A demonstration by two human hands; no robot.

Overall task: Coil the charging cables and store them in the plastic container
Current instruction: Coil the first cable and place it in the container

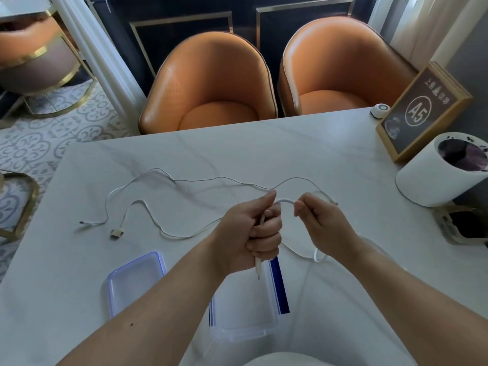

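Two hands: left grip (253,233) and right grip (320,220), at the centre of the desk (290,149). White charging cables: at least two, one held (284,201), another lying loose (148,207) toward nine o'clock; tangled, so the exact count is unclear. One clear plastic container (243,323) at six o'clock, one lid (134,281) at seven. Two orange chairs at twelve, left (208,83) and right (340,64). One framed sign (422,112) and one white bin (446,170) at two to three o'clock

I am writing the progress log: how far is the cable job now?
Done: container open, lid beside it, nothing visibly stored inside. In hand: left hand grips one cable's plug end, right hand bends its first loop. Left: the other cable lies uncoiled on the table.
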